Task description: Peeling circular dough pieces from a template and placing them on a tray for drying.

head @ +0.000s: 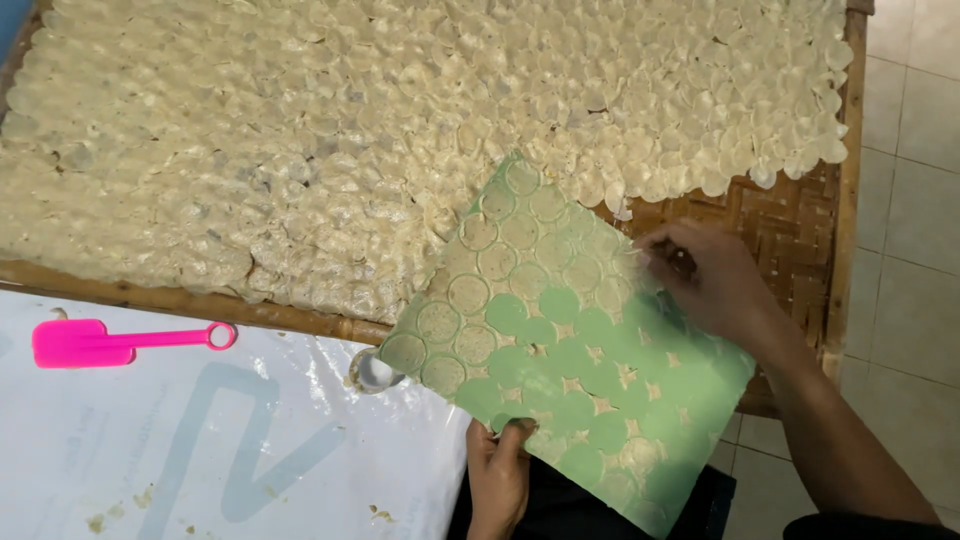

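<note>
The left hand (497, 470) pinched the near edge of the green sheet (560, 350), its wrist cut off by the frame's bottom; the right hand (710, 285) curled over a pale disc at the sheet's far edge, fingertips hard to make out. The sheet overhung the woven tray's (790, 220) near right corner, hiding part of the crackers (350, 130), with a pink spatula (120, 342) and a small round cutter (372, 370) on the plastic-covered table (200, 450) to the left.
</note>
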